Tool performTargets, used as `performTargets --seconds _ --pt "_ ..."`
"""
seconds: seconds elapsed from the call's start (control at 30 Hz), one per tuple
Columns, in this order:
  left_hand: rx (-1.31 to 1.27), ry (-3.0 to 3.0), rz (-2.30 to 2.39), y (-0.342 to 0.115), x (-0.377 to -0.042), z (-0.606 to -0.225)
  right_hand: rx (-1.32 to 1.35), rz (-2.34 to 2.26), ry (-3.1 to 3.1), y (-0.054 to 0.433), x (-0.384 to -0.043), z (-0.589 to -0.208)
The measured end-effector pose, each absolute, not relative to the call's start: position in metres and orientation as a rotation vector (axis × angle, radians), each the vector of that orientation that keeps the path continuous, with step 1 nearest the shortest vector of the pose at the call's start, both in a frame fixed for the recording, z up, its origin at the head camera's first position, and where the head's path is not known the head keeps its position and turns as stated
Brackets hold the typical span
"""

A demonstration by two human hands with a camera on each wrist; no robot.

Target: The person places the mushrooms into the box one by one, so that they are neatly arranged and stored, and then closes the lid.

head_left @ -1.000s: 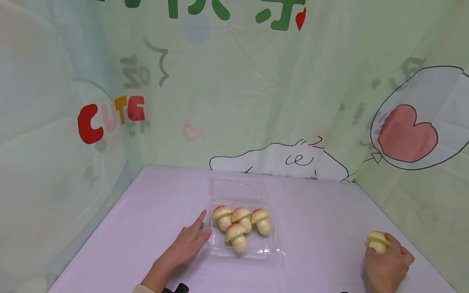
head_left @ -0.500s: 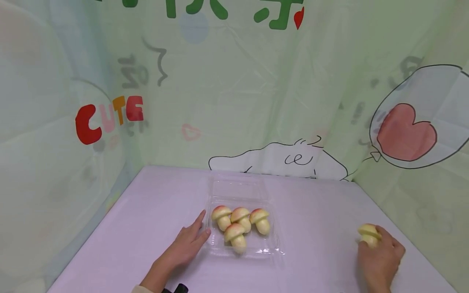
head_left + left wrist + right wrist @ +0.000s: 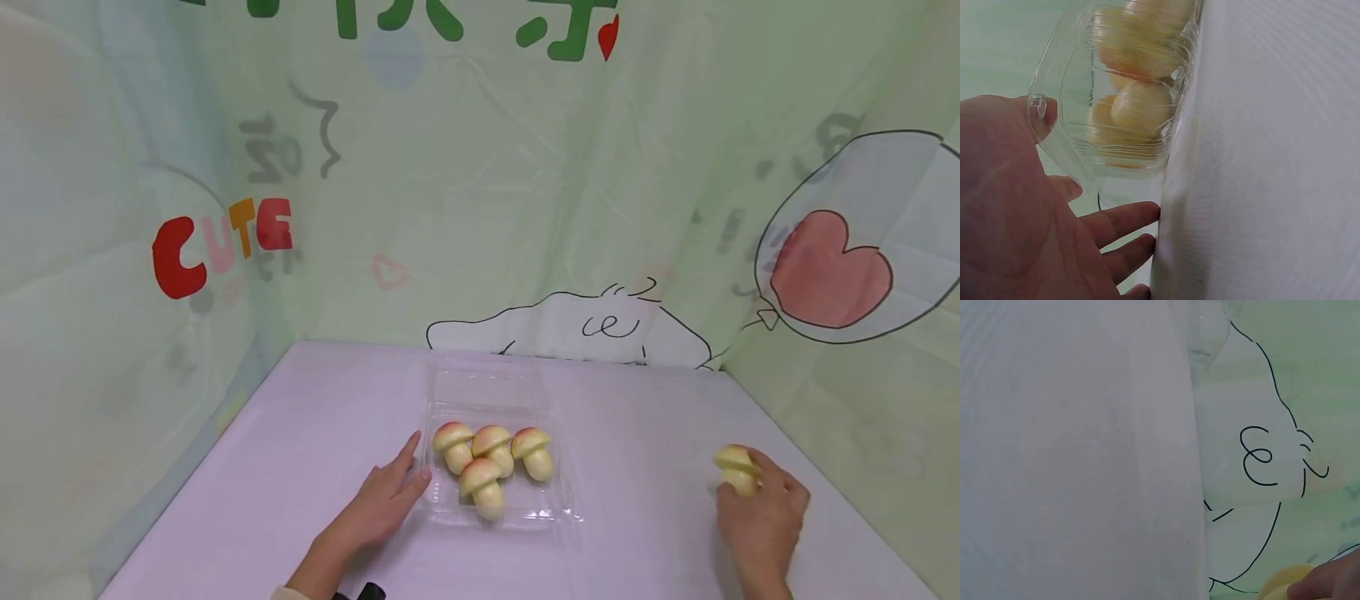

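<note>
My right hand (image 3: 767, 518) pinches a cream-yellow mushroom (image 3: 738, 471) between thumb and fingers, over the right side of the table. Only a fingertip and part of this mushroom (image 3: 1288, 579) show at the bottom of the right wrist view. A clear plastic clamshell box (image 3: 534, 500) lies with its lid folded back. Inside sit several more mushrooms (image 3: 488, 498) with reddish caps, three in a row and another in front. Beside the box's left wall is my left hand (image 3: 386, 498), fingers extended, fingertips right at the rim. In the left wrist view its fingers (image 3: 1124, 222) spread near the box.
The open lid (image 3: 487, 388) stretches toward the back of the pale lilac table (image 3: 637, 433). Printed curtains (image 3: 480, 208) enclose the table on the left, back and right. A black object (image 3: 371, 592) shows at the bottom edge, near the left forearm.
My right hand has moved left and slightly farther from me with the mushroom in its grip. The left hand, the box and the mushrooms inside stay in place.
</note>
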State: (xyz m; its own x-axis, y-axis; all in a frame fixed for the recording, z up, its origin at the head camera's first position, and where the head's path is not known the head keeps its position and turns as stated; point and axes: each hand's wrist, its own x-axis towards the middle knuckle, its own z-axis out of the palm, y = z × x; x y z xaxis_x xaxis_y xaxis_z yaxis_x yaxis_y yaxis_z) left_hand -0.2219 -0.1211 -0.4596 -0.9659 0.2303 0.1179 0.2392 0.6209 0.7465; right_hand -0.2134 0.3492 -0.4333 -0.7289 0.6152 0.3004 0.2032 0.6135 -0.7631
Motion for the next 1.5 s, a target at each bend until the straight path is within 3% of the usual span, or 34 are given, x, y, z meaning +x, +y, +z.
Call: performTargets --seconds 1.5 --pt "-0.411 -2.823 -1.338 -0.122 -0.222 -0.460 -0.372 1.011 -2.264 0.290 -0.208 -0.407"
